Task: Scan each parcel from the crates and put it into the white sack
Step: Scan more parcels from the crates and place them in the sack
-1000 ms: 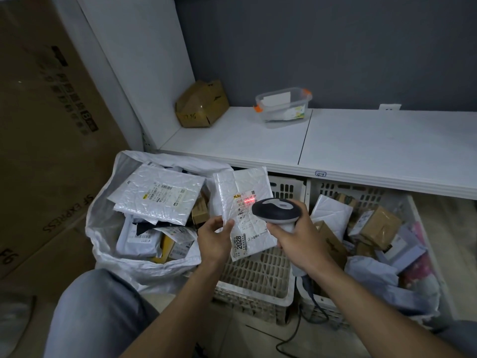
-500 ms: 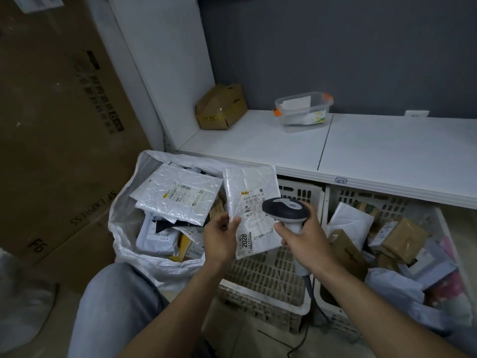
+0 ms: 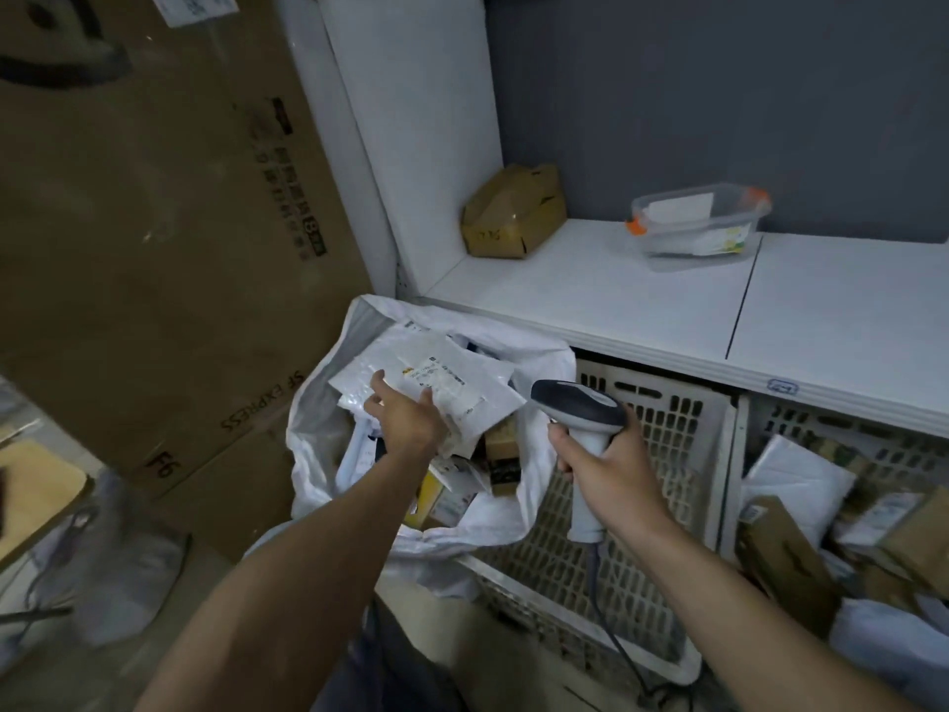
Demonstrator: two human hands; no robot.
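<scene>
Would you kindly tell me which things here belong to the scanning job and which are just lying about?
Job: scanner in right hand; white parcel at left hand; white sack; bare crate; crate of parcels.
Lying about: brown box, clear tub, big carton.

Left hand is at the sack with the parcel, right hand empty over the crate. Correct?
Not quite. The head view shows the right hand gripping the scanner over the crate; the left hand is at the sack with the parcel.

body | left hand (image 3: 408, 418): bare, forearm unsleeved to frame edge | right hand (image 3: 601, 467): bare, forearm unsleeved | legwear: grey-blue trouser leg (image 3: 390, 660) between arms
</scene>
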